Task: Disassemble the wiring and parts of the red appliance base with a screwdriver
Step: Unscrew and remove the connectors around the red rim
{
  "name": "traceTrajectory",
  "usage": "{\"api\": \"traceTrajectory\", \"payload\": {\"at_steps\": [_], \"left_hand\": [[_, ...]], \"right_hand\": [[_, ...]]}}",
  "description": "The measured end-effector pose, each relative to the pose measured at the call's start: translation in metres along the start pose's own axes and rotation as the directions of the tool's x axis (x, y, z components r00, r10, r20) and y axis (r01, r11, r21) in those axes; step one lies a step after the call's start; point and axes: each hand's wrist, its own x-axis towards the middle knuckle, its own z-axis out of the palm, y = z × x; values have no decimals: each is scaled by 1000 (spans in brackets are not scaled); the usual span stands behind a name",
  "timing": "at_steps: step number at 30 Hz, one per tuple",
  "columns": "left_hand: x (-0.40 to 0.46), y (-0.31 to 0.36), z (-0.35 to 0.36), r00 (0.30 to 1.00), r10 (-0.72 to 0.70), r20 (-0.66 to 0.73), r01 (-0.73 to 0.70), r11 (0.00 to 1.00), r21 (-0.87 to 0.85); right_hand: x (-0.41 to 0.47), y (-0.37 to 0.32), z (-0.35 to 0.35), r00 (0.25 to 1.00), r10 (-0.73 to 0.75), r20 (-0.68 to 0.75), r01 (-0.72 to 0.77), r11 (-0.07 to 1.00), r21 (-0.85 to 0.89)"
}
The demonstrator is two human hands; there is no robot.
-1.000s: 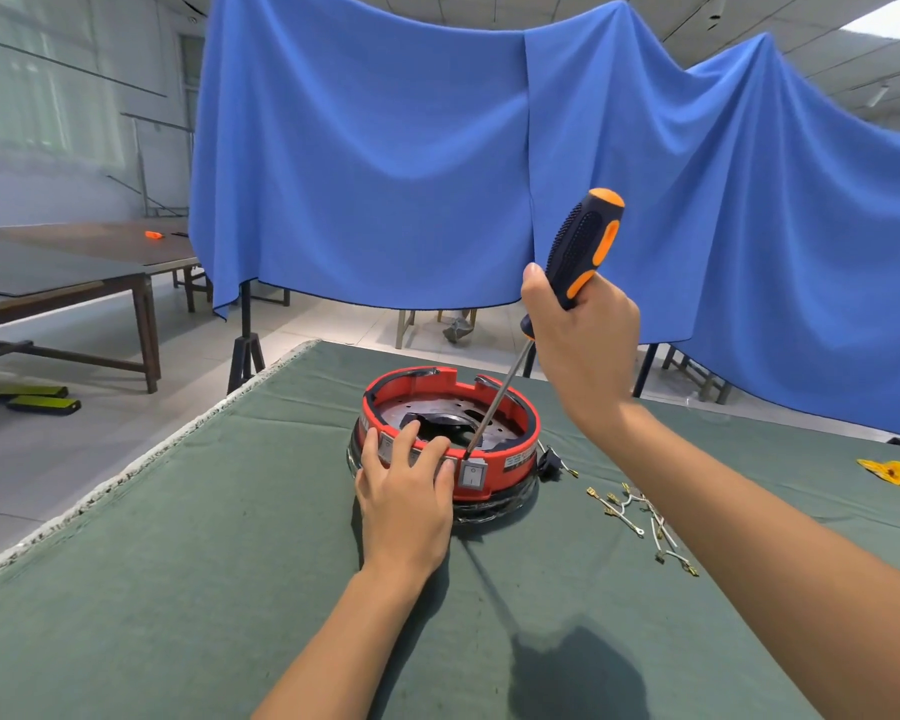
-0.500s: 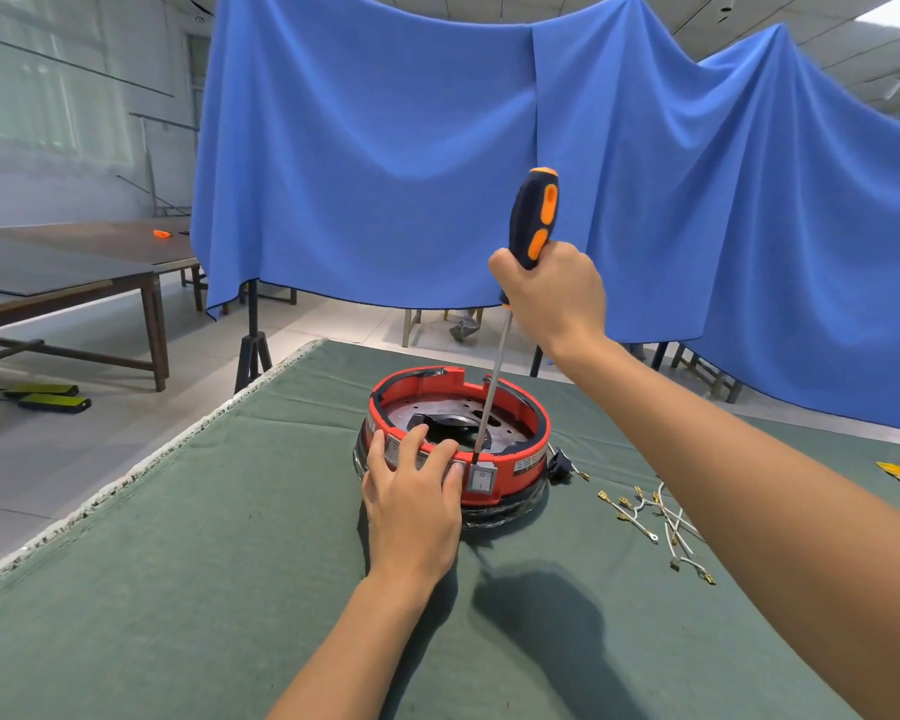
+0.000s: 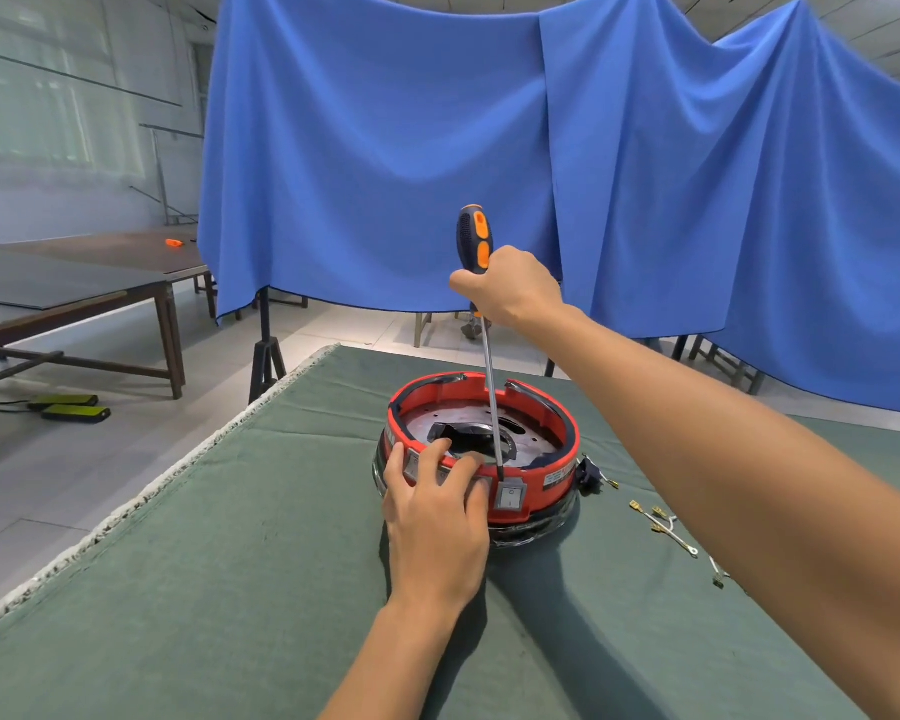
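Fingers (image 3: 440, 459) of my left hand (image 3: 435, 532) press spread over the near rim of the red appliance base (image 3: 552, 478) on the worktop (image 3: 230, 563); my right hand (image 3: 510, 285) grips the screwdriver (image 3: 474, 241), tip beside the rocker switch (image 3: 510, 497). Rigid plastic shell, probably light, so it needs bracing.

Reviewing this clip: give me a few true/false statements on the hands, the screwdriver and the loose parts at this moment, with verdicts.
1. The right hand grips the screwdriver by its handle. True.
2. The screwdriver lies flat on the table. False: it stands nearly upright, its tip down at the near rim of the red appliance base, beside the rocker switch.
3. The left hand rests on the base's near rim. True.
4. The loose wires lie left of the base. False: they lie to its right, on the green table cover.
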Motion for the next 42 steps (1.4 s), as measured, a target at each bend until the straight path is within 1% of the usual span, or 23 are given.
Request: {"api": "traceTrajectory", "payload": {"at_steps": [4,7,10,12,14,16,20,24,30,32,36,42], "left_hand": [[1,-1,0,1000,19,-4,-19,1000,-2],[1,-2,1,1000,22,-9,-22,1000,-8],[1,-2,0,1000,10,13,-11,1000,9],[1,-1,0,1000,4,23,-5,999,32],[1,1,1,1000,-16,23,16,1000,24],[1,2,2,999,-37,23,37,999,6],[0,2,1,1000,-13,19,13,1000,7],[1,3,0,999,-20,26,20,1000,12],[1,1,1,999,-14,29,13,1000,21],[2,0,2,1000,-5,18,5,1000,13],[2,-2,5,1000,16,-22,-15,1000,20],[4,-4,6,1000,23,-19,-22,999,33]], "right_hand": [[2,-3,6,998,-4,55,4,1000,-1],[-2,-4,1,998,-10,54,9,1000,19],[-13,-2,-8,998,-46,-40,51,992,116],[-26,0,-17,988,-87,-128,113,972,207],[-41,2,-26,972,-116,-204,169,950,262],[-54,4,-33,955,-138,-262,211,938,275],[-70,7,-39,926,-169,-338,268,924,272],[-82,11,-35,890,-246,-384,347,912,218],[-87,6,-24,853,-361,-377,424,900,98],[-83,3,-24,858,-376,-351,426,902,75],[-77,4,-12,882,-409,-235,431,901,49],[-68,0,-2,895,-409,-176,419,908,23]]}}
